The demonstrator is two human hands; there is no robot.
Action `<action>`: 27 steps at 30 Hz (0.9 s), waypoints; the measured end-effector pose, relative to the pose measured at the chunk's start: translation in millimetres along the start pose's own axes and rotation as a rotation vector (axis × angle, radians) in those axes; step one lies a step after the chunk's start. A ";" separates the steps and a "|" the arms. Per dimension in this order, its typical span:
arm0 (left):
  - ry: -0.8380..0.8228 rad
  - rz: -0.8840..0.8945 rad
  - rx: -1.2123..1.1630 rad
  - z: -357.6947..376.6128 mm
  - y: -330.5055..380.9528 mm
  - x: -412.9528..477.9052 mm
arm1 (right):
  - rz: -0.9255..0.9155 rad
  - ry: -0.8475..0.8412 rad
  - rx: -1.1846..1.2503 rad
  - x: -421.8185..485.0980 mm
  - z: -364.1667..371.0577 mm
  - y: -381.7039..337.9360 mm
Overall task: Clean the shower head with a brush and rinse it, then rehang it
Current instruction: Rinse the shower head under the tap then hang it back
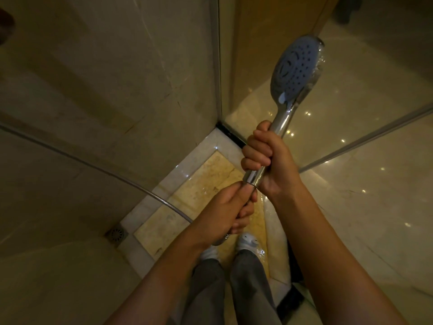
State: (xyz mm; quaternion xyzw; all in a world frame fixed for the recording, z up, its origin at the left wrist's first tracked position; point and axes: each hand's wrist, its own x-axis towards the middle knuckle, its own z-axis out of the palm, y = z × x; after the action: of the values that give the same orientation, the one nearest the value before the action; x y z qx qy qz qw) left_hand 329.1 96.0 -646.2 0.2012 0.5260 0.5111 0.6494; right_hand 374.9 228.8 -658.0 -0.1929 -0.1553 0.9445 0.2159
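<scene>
The chrome shower head (pixel 295 69) points up and to the right, its grey nozzle face turned toward me. My right hand (pixel 267 158) is closed around its chrome handle. Just below, my left hand (pixel 230 208) grips the hose end where it joins the handle's base. The metal hose (pixel 98 168) runs from that hand in an arc to the left across the wall. No brush is in view.
I stand in a shower stall with a wet marble floor (pixel 201 184). A floor drain (pixel 116 234) sits at the lower left. A glass panel with a metal frame (pixel 219 66) stands ahead, and another glass edge (pixel 365 141) runs on the right.
</scene>
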 end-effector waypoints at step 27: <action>1.014 0.368 0.191 -143.7 101.8 -58.5 | 0.071 0.057 -1.102 40.0 30.5 29.7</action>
State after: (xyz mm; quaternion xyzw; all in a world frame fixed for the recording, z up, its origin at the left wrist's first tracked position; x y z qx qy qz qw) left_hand 159.8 45.4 -589.5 0.0765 0.7731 0.5993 0.1933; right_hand 318.1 215.5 -654.3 -0.3080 -0.6139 0.7248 0.0550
